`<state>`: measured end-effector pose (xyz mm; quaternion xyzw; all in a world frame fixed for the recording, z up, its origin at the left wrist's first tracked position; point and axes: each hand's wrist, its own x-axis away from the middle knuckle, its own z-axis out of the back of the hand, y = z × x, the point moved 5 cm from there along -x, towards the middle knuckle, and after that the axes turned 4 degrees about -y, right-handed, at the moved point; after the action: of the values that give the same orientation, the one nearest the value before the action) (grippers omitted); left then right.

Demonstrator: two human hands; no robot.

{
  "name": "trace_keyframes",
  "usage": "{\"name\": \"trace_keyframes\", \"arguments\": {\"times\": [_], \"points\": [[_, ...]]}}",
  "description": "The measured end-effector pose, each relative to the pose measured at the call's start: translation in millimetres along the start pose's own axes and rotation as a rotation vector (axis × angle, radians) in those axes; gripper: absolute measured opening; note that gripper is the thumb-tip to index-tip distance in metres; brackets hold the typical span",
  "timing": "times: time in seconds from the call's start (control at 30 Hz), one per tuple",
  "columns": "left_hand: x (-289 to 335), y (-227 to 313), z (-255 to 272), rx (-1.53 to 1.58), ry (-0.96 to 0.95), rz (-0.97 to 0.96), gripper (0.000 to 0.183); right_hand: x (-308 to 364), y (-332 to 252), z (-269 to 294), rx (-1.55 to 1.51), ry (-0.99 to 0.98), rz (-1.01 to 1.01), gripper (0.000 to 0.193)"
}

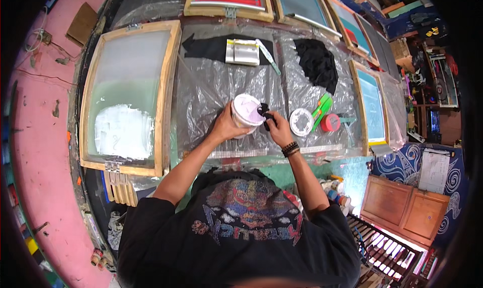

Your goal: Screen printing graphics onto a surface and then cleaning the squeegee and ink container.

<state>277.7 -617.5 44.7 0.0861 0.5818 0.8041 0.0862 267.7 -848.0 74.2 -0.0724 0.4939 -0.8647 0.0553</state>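
Note:
My left hand [230, 125] is closed around the side of a round white tub [248, 122]. Pale lilac-white paste shows inside the tub, which is tilted slightly toward me. With my right hand [279, 128] I pinch a small black cloth [263, 110] against the tub's right rim. A white round lid [302, 122] with smeared markings lies just right of my right hand. Beside the lid are a green plastic tool [322, 106] and a red-lidded jar [330, 122].
A wood-framed screen [126, 96] with white ink stands at left. Further off lie a silver packet [242, 52], a pale narrow strip tool [267, 56] and a crumpled black cloth [317, 65]. More framed screens [370, 106] line the right and far sides. Plastic sheeting [201, 91] covers the table.

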Motion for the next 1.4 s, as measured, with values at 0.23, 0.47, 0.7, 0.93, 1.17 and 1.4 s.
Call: {"name": "trace_keyframes", "arguments": {"times": [0.23,0.47,0.7,0.93,1.17,1.4], "points": [[-2,4,-5,-0.024,0.053,0.004,0.107,4,-17,-3,0.008,0.04,-0.017,0.026],[9,16,-22,-0.124,0.254,0.045,0.106,10,-37,-5,0.012,0.09,-0.07,0.026],[9,1,-24,-0.001,0.04,-0.039,0.122,5,-35,6,0.076,0.072,-0.016,0.03],[-11,-42,-10,0.217,-0.305,0.013,0.11,0,-45,5,-0.011,0.058,0.017,0.028],[-6,-34,-22,0.29,-0.176,0.016,0.104,0,-28,10,0.026,0.045,-0.002,0.029],[-11,-23,-43,-0.008,-0.008,-0.068,0.113,12,-16,24,0.008,0.036,-0.119,0.028]]}}
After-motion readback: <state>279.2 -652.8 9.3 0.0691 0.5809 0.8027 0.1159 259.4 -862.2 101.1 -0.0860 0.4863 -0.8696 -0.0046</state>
